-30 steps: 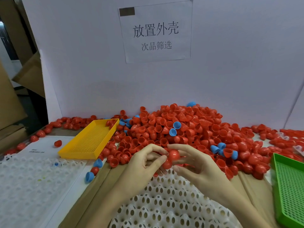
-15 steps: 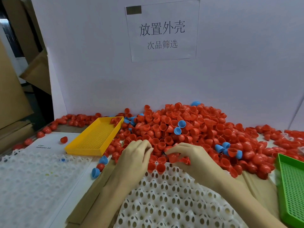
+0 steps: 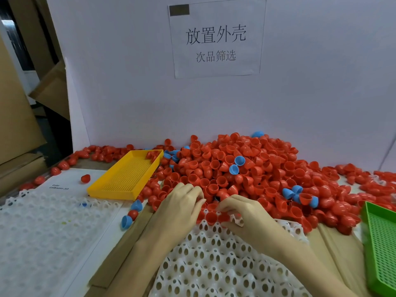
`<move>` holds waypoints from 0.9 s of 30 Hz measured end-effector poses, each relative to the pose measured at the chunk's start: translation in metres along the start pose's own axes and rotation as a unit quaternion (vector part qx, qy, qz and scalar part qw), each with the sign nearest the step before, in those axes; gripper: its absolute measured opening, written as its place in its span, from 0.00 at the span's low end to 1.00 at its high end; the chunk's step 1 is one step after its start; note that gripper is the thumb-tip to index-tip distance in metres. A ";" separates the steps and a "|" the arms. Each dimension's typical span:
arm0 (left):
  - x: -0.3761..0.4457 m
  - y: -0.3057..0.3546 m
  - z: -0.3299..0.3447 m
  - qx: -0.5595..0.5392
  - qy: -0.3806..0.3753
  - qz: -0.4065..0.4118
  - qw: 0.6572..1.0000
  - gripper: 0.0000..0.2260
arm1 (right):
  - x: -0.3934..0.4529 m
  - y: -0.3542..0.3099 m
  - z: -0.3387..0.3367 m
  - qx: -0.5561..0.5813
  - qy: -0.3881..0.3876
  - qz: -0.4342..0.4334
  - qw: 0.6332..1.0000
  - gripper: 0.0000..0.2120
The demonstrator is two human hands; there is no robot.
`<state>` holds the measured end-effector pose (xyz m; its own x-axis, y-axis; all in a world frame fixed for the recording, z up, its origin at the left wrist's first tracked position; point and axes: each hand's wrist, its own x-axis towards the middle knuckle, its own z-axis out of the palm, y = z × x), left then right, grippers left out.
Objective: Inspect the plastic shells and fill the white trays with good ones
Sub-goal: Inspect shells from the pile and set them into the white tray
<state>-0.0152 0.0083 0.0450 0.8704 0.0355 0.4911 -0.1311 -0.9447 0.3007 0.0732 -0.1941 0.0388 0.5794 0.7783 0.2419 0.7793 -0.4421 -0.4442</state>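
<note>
A big pile of red plastic shells [image 3: 235, 168], with a few blue shells [image 3: 236, 165] mixed in, lies against the white backboard. A white tray with egg-shaped holes [image 3: 214, 264] sits in front of me, its far edge touching the pile. One red shell [image 3: 211, 217] sits in the tray's far row. My right hand [image 3: 246, 217] is curled over that row, its fingertips pinching another red shell [image 3: 224, 217] next to it. My left hand [image 3: 182, 204] rests at the tray's far-left corner with its fingers bent into the pile; its fingertips are hidden.
A yellow mesh tray [image 3: 126, 179] holding a couple of red shells lies left of the pile. A green mesh tray [image 3: 381, 249] is at the right edge. A second white tray [image 3: 42, 232] lies at the left. Loose blue and red shells [image 3: 130, 213] lie between them. Cardboard boxes stand far left.
Both hands held one red shell up together above the tray. They have come down and apart: the right to the tray's far row, the left to the pile's edge.
</note>
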 end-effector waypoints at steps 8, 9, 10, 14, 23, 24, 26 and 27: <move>0.000 -0.003 0.006 -0.004 -0.005 0.013 1.000 0.06 | -0.001 0.012 0.000 -0.045 -0.012 -0.017 0.999 0.05; 0.000 -0.003 0.006 -0.002 -0.008 0.017 1.000 0.06 | -0.002 0.013 0.000 -0.046 -0.018 -0.022 0.999 0.07; 0.000 -0.002 0.007 -0.001 -0.012 0.021 1.000 0.06 | -0.003 0.014 -0.002 -0.037 -0.019 -0.026 0.999 0.08; 0.000 -0.001 0.008 -0.001 -0.032 0.031 0.999 0.07 | -0.011 0.017 -0.011 0.051 0.037 -0.034 0.997 0.13; -0.003 0.011 0.009 -0.039 -0.088 0.071 0.993 0.10 | -0.043 0.050 -0.034 0.243 0.235 0.094 0.936 0.08; -0.004 0.014 0.011 -0.048 -0.097 0.076 0.991 0.10 | -0.046 0.052 -0.034 0.253 0.249 0.106 0.929 0.08; -0.006 0.019 0.016 -0.075 -0.116 0.090 0.986 0.12 | -0.048 0.055 -0.033 0.256 0.275 0.128 0.918 0.10; -0.007 0.022 0.018 -0.086 -0.130 0.100 0.983 0.13 | -0.048 0.056 -0.033 0.251 0.289 0.137 0.914 0.10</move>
<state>-0.0156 -0.0184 0.0336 0.9081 -0.2514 0.3348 -0.3706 -0.8548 0.3634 0.0967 -0.2704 0.0306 0.8786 0.2389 0.4135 0.4628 -0.2119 -0.8608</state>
